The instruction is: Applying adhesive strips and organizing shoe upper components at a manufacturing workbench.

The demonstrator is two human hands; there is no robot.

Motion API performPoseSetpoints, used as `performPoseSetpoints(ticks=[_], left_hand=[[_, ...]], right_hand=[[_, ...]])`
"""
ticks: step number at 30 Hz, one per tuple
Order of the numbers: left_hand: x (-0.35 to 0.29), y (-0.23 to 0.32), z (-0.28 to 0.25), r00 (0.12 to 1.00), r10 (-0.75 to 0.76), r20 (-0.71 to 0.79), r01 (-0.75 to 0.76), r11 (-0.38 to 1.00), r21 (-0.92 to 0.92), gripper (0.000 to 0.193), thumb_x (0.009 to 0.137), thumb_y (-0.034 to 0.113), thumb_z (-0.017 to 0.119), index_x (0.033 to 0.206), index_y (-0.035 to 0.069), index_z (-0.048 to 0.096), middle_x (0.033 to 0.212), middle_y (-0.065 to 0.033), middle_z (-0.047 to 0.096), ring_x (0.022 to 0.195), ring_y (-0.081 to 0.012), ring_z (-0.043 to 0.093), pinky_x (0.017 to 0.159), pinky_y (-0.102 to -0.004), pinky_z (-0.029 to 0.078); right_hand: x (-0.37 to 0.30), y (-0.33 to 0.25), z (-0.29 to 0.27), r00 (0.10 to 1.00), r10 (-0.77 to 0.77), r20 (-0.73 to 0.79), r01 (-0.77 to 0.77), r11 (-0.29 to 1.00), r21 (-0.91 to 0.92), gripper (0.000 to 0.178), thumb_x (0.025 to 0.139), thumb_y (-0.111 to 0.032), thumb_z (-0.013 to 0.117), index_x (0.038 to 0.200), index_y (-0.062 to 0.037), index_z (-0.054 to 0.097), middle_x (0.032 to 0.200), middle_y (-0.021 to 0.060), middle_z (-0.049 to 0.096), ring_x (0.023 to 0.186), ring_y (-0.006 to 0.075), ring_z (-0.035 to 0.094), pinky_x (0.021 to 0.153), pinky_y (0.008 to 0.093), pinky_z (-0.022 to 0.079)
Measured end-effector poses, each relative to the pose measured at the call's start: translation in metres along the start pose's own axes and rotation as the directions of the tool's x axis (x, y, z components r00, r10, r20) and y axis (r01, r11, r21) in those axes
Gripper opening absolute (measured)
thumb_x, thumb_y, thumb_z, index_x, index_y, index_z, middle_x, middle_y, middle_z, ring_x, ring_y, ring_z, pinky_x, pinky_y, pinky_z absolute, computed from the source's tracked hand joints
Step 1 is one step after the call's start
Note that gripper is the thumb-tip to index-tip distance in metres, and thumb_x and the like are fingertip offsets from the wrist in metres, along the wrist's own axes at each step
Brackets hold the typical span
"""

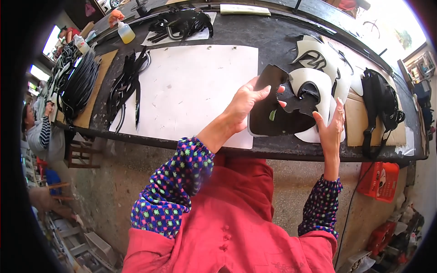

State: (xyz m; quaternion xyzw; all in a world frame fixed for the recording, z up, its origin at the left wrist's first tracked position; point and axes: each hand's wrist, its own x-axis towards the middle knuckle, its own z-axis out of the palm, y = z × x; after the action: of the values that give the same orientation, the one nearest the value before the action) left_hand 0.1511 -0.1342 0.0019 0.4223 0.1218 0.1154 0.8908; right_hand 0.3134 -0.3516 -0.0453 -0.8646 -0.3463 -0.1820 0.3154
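My left hand (pixel 243 107) grips a black curved panel (pixel 273 119) with a ragged, notched inner edge, thumb on top and some fingers showing through the notch. A small pale green mark or scrap (pixel 272 115) is on its face. By the panel's right edge is my right hand (pixel 331 129), thumb and fingers apart; whether the thumb touches the edge is hard to tell. Just beyond lie overlapping white curved pieces (pixel 313 78) with black parts. Under the panel's left side is a large white sheet (pixel 200 91) on the dark table (pixel 273 32).
Black strips (pixel 125 84) lie left of the sheet, with a bigger black bundle (pixel 79 86) on cardboard farther left. At the back are a spray bottle (pixel 126 32) and another black heap (pixel 182 26). A black bag (pixel 384 102) sits right. A person (pixel 38 132) is at far left.
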Motion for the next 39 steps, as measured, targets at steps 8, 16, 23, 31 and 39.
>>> performPoseSetpoints(ticks=[8,16,23,31,39], left_hand=[[-0.043,0.123,-0.019,0.954,0.271,0.128,-0.287,0.948,0.136,0.033,0.099,0.013,0.054,0.13,0.001,0.051,0.115,-0.0153,0.067,0.091,-0.0273,0.07,0.08,-0.0417,0.06],[-0.112,0.159,-0.068,0.565,0.763,-0.313,-0.792,0.608,0.051,0.029,0.09,0.007,0.059,0.119,0.004,0.058,0.109,-0.0081,0.065,0.101,-0.0207,0.064,0.093,-0.0372,0.051],[-0.091,-0.012,-0.076,0.919,-0.277,-0.28,0.13,0.884,-0.449,0.034,0.102,0.029,0.048,0.124,0.002,0.051,0.12,-0.0186,0.064,0.111,-0.0312,0.064,0.093,-0.0402,0.053],[-0.155,0.076,-0.127,0.909,0.215,-0.358,0.031,0.821,0.571,0.029,0.1,0.024,0.055,0.112,-0.001,0.066,0.087,-0.0086,0.071,0.074,-0.0107,0.065,0.07,-0.0249,0.054],[-0.172,0.15,-0.267,0.529,0.844,0.086,0.373,-0.323,0.87,0.022,0.086,0.008,0.066,0.108,0.003,0.065,0.108,-0.0103,0.066,0.109,-0.0279,0.059,0.094,-0.0403,0.047]], right_hand=[[0.003,0.044,0.033,0.98,0.124,0.156,-0.074,0.954,-0.29,0.062,0.092,-0.032,0.062,0.14,0.0029,0.044,0.143,0.0228,0.047,0.135,0.0374,0.041,0.113,0.0429,0.029],[0.029,0.118,0.022,0.993,0.005,-0.122,-0.067,0.857,-0.511,0.05,0.09,-0.016,0.065,0.136,-0.0029,0.051,0.147,0.0176,0.044,0.136,0.0345,0.041,0.112,0.0425,0.034],[0.014,-0.161,0.071,0.848,-0.119,0.517,-0.242,0.78,0.577,0.05,0.097,-0.019,0.061,0.139,0.0004,0.043,0.131,0.018,0.054,0.113,0.0251,0.058,0.092,0.0319,0.047],[0.032,-0.203,0.071,0.662,-0.442,0.606,0.402,0.891,0.21,0.034,0.086,-0.011,0.066,0.117,-0.0011,0.059,0.126,0.0164,0.056,0.111,0.0362,0.052,0.096,0.0441,0.042],[0.065,-0.365,0.144,0.557,-0.701,0.445,0.351,0.685,0.639,0.019,0.092,-0.017,0.062,0.103,-0.001,0.059,0.097,0.0181,0.065,0.085,0.038,0.064,0.073,0.0436,0.051]])
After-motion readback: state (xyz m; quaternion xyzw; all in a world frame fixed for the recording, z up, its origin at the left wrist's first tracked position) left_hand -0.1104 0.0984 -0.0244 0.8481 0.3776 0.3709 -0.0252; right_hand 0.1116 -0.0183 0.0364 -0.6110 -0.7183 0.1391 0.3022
